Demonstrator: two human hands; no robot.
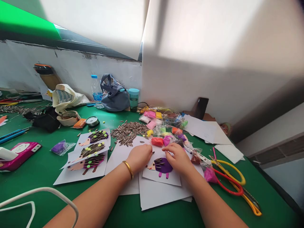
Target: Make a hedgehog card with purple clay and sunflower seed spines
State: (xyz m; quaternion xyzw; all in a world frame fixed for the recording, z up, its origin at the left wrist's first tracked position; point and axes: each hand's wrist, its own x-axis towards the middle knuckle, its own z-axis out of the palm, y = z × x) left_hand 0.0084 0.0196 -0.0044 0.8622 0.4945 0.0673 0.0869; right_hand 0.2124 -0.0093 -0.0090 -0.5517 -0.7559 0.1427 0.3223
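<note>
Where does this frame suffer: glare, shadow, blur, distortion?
Head view, top: large white hanging sheet washed out, crossed by soft grey shadow; head view, left of centre: pale glare on the green tabletop below the clear plastic bottle with a blue cap; head view, bottom: bare forearms look stretched, probably wide-angle; head view, centre: white paper card with a purple hedgehog reads clearly.

Near the wall — a water bottle, blue-grey bag and teal-lidded cup — farther right, a black phone.

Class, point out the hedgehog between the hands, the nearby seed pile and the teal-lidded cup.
Hedgehog (165,165): head view, on its purple body.
Seed pile (128,131): head view, on its middle.
Cup (134,100): head view, below its lid.
</note>
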